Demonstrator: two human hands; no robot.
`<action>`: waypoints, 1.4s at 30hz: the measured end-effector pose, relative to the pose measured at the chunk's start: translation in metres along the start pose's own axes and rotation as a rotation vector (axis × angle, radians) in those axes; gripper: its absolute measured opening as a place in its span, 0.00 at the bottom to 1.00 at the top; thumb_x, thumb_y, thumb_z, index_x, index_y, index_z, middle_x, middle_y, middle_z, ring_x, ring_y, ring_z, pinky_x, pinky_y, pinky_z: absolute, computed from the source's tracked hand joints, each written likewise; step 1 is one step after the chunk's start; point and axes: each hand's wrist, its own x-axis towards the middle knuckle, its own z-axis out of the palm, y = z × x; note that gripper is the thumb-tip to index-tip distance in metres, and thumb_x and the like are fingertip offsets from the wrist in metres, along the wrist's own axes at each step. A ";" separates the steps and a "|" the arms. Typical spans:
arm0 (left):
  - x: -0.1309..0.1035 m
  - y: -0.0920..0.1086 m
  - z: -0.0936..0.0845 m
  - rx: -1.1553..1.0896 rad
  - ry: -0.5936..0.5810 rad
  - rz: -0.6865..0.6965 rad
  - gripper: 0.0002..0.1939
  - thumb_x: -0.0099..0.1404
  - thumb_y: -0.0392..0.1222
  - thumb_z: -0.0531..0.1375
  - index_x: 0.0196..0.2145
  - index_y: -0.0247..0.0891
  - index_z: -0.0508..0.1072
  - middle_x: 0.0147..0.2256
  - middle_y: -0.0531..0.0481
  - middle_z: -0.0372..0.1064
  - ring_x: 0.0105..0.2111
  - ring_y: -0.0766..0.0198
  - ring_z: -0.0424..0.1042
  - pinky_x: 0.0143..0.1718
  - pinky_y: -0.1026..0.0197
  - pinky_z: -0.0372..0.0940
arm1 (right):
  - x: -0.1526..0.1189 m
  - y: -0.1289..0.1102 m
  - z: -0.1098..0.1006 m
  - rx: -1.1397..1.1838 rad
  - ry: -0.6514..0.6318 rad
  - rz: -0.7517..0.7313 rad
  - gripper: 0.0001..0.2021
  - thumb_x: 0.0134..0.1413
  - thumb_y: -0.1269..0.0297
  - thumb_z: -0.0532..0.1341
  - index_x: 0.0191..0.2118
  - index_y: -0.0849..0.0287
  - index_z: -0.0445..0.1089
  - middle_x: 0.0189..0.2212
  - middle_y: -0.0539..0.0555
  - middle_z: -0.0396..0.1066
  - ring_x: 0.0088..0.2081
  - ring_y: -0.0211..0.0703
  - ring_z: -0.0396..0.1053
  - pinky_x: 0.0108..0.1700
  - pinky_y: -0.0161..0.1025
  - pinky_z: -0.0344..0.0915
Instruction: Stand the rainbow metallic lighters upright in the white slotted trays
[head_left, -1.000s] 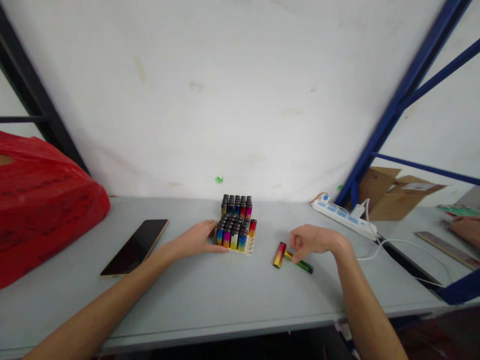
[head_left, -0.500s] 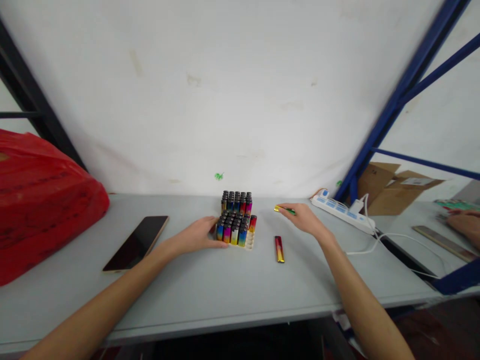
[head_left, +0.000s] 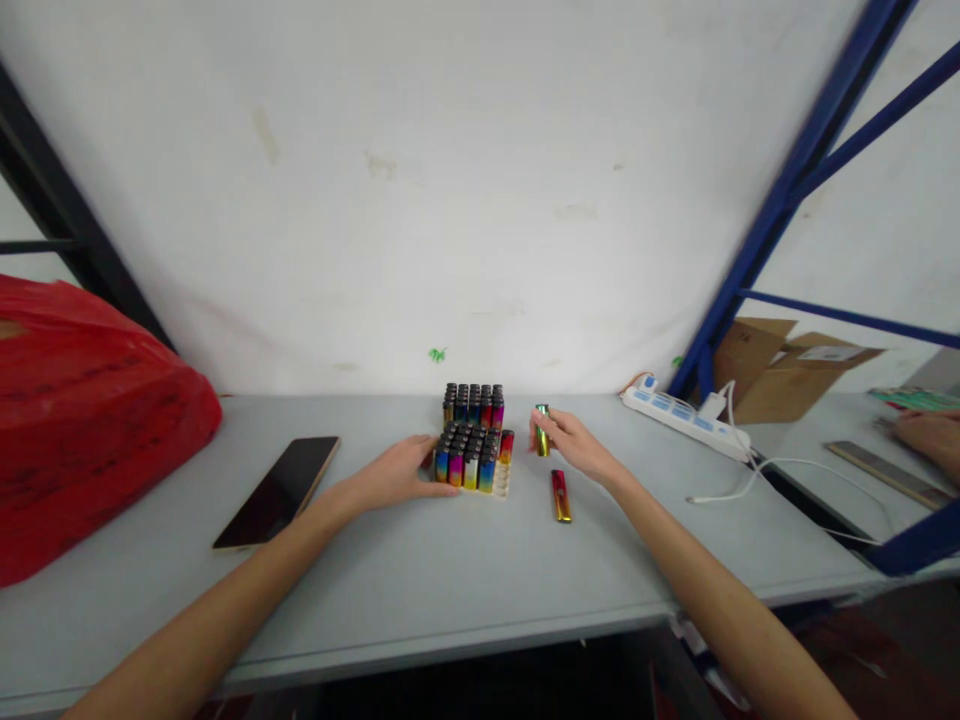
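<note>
Colourful lighters (head_left: 470, 468) with black tops stand upright in rows in a pale tray (head_left: 502, 489), whose right front slots are bare. My left hand (head_left: 397, 472) grips the tray's left side, thumb along the front and fingers round the far side. Between the fingers of my right hand (head_left: 574, 441) is a green-and-gold lighter (head_left: 542, 436), held upright just right of the tray. A red-and-gold lighter (head_left: 561, 496) lies on the table below that hand. Behind the tray stands another block of upright lighters (head_left: 474, 404).
On the left, a phone (head_left: 277, 492) lies near a red plastic bag (head_left: 97, 420). To the right are a white power strip (head_left: 686, 420) with a cable, a cardboard box (head_left: 772, 375) and a blue frame post (head_left: 780, 215). Another person's hand (head_left: 930, 440) shows at far right.
My right hand has moved left towards the tray and turned the green lighter from lying flat to upright. My left hand stays at the tray.
</note>
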 end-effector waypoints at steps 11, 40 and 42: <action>0.000 0.000 0.002 0.004 -0.009 -0.015 0.36 0.54 0.70 0.66 0.48 0.38 0.74 0.47 0.40 0.76 0.47 0.46 0.74 0.50 0.52 0.67 | -0.004 -0.005 0.025 0.205 -0.101 0.218 0.25 0.58 0.36 0.60 0.33 0.54 0.56 0.22 0.40 0.48 0.20 0.31 0.44 0.19 0.28 0.44; 0.000 -0.001 0.001 -0.003 0.005 0.020 0.36 0.55 0.69 0.66 0.50 0.38 0.75 0.48 0.43 0.77 0.47 0.46 0.75 0.49 0.53 0.68 | -0.021 -0.043 0.001 -0.339 -0.248 -0.131 0.21 0.69 0.46 0.55 0.35 0.58 0.70 0.34 0.53 0.72 0.36 0.41 0.69 0.39 0.37 0.65; 0.000 -0.001 0.001 0.005 -0.004 0.001 0.36 0.55 0.69 0.66 0.49 0.38 0.75 0.48 0.42 0.77 0.47 0.46 0.75 0.49 0.53 0.68 | -0.020 -0.043 0.000 -0.457 -0.179 -0.187 0.19 0.67 0.47 0.58 0.34 0.59 0.71 0.34 0.54 0.73 0.35 0.41 0.70 0.38 0.37 0.65</action>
